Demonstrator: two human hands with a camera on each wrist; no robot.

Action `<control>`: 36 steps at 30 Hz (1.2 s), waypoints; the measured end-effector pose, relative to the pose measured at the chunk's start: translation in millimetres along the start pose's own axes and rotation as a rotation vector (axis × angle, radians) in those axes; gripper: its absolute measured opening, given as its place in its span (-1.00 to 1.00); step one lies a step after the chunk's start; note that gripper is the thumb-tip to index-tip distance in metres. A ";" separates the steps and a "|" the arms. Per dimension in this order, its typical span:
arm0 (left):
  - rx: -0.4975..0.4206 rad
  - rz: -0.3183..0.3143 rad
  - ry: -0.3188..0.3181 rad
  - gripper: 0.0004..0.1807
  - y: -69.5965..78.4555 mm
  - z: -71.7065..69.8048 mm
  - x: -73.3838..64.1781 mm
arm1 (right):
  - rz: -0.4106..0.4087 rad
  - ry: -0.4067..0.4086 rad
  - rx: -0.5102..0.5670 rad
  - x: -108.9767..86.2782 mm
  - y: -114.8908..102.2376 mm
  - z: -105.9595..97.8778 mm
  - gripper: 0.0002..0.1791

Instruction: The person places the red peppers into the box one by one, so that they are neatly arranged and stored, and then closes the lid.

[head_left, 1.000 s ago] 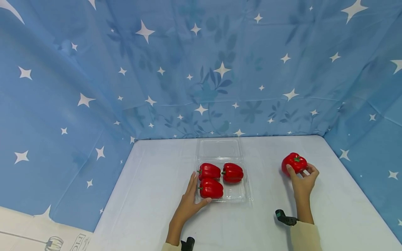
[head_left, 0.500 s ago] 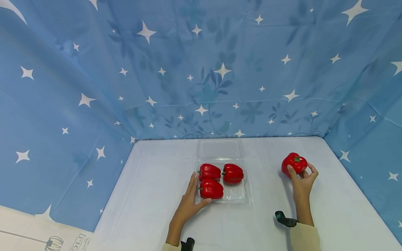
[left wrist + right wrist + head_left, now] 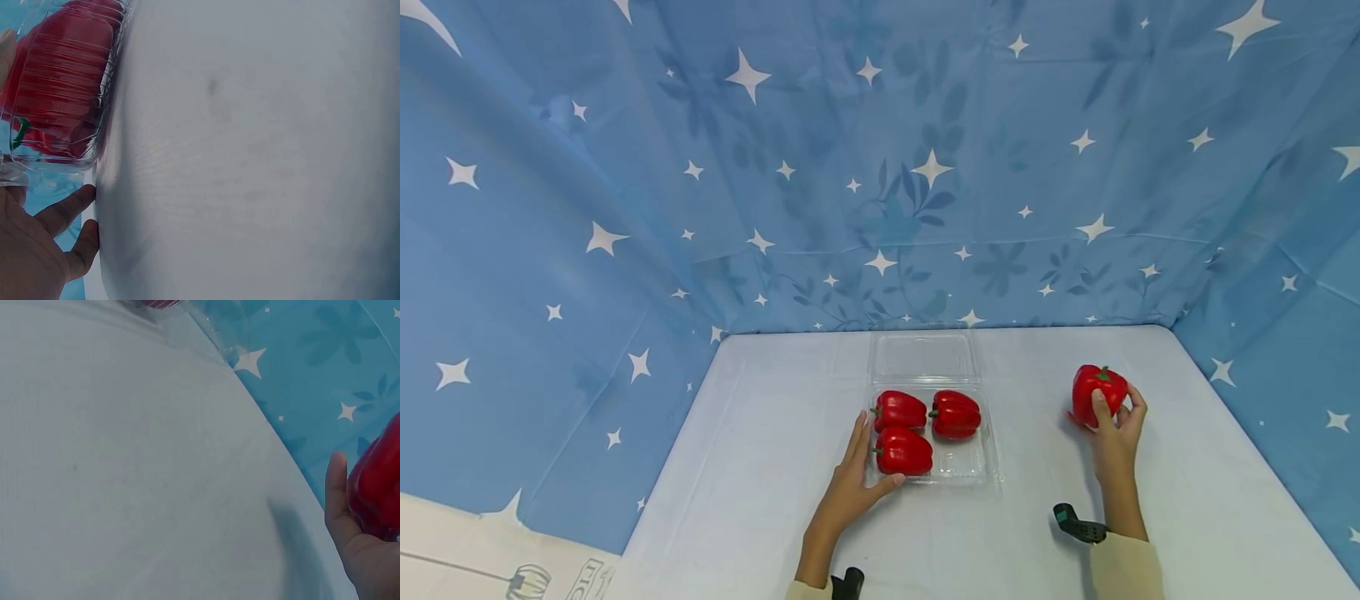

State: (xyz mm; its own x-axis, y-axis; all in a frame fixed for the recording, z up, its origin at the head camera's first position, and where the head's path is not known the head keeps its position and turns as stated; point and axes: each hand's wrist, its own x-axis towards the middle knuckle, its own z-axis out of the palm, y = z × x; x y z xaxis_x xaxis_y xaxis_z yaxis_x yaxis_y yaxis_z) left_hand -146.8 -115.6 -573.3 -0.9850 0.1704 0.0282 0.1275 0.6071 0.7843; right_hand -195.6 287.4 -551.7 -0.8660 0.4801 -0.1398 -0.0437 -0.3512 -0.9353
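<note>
In the head view, three red bell peppers lie in a clear plastic clamshell box (image 3: 962, 462): one pepper (image 3: 901, 411) back left, one (image 3: 955, 414) back right, one (image 3: 904, 452) front left. My left hand (image 3: 850, 492) is spread around the box's front left corner, fingers along its left side and thumb at the front edge. My right hand (image 3: 1118, 433) grips another red bell pepper (image 3: 1096, 392) at the table's right, thumb on the near side, green stem uppermost. The right wrist view shows part of this pepper (image 3: 381, 487) beside the thumb.
The box's clear lid (image 3: 922, 357) lies folded back toward the far edge of the white table (image 3: 760, 433). Blue star-patterned cloth (image 3: 820, 167) hangs behind the table and at both sides.
My right hand has turned its bell pepper so the stem points more upward, and has shifted slightly left. The left hand and the box have stayed put.
</note>
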 end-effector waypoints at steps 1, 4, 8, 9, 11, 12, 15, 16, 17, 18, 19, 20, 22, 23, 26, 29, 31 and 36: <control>0.002 0.002 0.001 0.15 -0.4 0.0 0.1 | 0.001 -0.005 0.033 -0.1 0.1 0.9 -0.24; -0.001 0.004 -0.001 0.15 -1.2 0.1 0.3 | 0.007 -0.013 0.112 -0.8 0.8 2.9 -0.24; -0.011 0.006 -0.003 0.15 -1.6 -0.1 -0.1 | 0.027 -0.032 0.156 -2.5 0.7 3.9 -0.24; -0.012 0.005 -0.003 0.15 -1.7 -0.2 -0.3 | 0.029 -0.041 0.164 -2.7 0.4 4.0 -0.24; -0.014 0.005 -0.001 0.15 -1.5 -0.5 -0.6 | 0.036 -0.064 0.197 -3.0 -0.6 4.2 -0.25; -0.013 0.005 0.000 0.15 -1.5 -0.6 -0.6 | 0.038 -0.075 0.216 -3.1 -1.0 4.2 -0.25; -0.015 0.005 0.001 0.15 -1.0 -0.7 -0.7 | 0.051 -0.123 0.278 -3.2 -2.4 3.3 -0.29; -0.015 0.007 0.001 0.15 -1.0 -0.6 -0.6 | 0.060 -0.139 0.301 -3.3 -2.6 2.8 -0.29; -0.015 0.007 0.002 0.15 -0.9 -0.6 -0.5 | 0.068 -0.151 0.320 -3.6 -3.0 2.4 -0.30; -0.015 0.008 0.001 0.15 -0.8 -0.5 -0.5 | 0.072 -0.160 0.334 -3.8 -3.0 2.0 -0.31; -0.014 0.008 0.001 0.15 -0.9 -0.4 -0.5 | 0.078 -0.173 0.345 -4.1 -3.1 1.4 -0.32; -0.012 0.007 0.001 0.15 -0.9 -0.3 -0.5 | 0.083 -0.188 0.356 -4.6 -3.2 0.9 -0.32; -0.010 0.006 0.001 0.15 -1.0 -0.2 -0.5 | 0.079 -0.211 0.355 -5.4 -3.2 0.3 -0.33; -0.010 0.005 0.001 0.15 -0.9 -0.2 -0.5 | 0.073 -0.219 0.349 -5.8 -3.0 0.0 -0.34; -0.011 0.002 0.003 0.15 -1.1 -0.2 -0.7 | 0.064 -0.254 0.348 -7.4 -2.4 -0.3 -0.35; -0.014 0.005 0.002 0.15 -1.6 -0.1 -0.9 | 0.063 -0.263 0.343 -8.5 -0.8 0.2 -0.36; -0.018 0.007 0.002 0.15 -1.9 0.0 -1.0 | 0.064 -0.271 0.337 -8.8 0.9 0.7 -0.36; -0.019 0.006 0.003 0.14 -2.9 0.3 -0.4 | 0.073 -0.298 0.336 -8.4 4.6 2.4 -0.41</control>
State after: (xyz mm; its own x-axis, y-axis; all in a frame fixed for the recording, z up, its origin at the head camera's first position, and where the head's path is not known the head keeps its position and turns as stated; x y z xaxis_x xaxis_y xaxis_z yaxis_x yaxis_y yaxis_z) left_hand -146.8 -117.3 -575.7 -0.9845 0.1715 0.0353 0.1316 0.5914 0.7956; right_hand -189.8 279.9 -554.0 -0.9763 0.2093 -0.0552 -0.0942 -0.6405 -0.7621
